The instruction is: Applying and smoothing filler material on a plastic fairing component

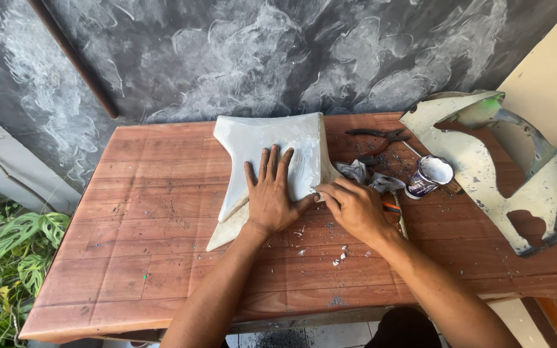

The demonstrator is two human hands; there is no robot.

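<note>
While the left hand (pixel 271 196) is pressing flat, fingers spread, on the stiff, light-looking white panel (pixel 272 145), the right hand (pixel 354 207) is pinching its near-right edge.

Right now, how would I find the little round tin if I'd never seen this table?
Start at the brown wooden table and go to its right side, where a big pale curved panel with holes lies. The little tin stands just left of that panel, past the right hand and the grey rag. It is the only small round thing there, open on top, with white paste inside.
</note>
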